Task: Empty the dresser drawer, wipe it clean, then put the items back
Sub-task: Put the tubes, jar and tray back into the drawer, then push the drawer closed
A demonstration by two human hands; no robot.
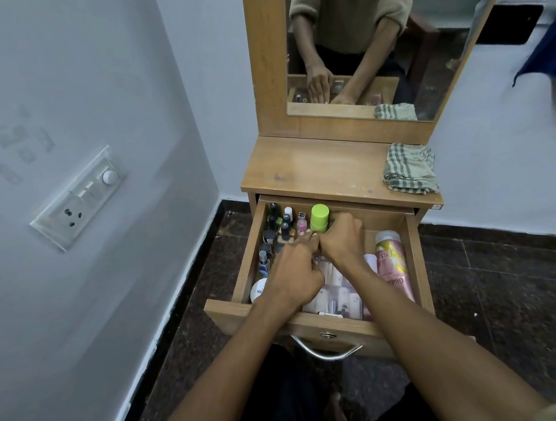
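The wooden drawer [242,281] stands pulled open, full: small dark bottles [273,231] upright along its left side, a green-capped bottle [320,219] at the back, a pink can [393,260] lying right. A checked cloth [408,169] sits folded on the counter [316,169].

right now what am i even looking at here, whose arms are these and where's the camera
There is one picture, taken by a wide-angle camera worn on a person's head, looking forward and down. The two bare arms are that person's own; no machine is involved. Both hands are inside an open wooden drawer of a small dresser. The left hand and right hand have curled fingers among the items, but what each grips is hidden. The drawer holds small dark bottles, a green-capped container, a pink tube and a white jar. A checked cloth lies on the dresser top. The mirror above reflects the person.
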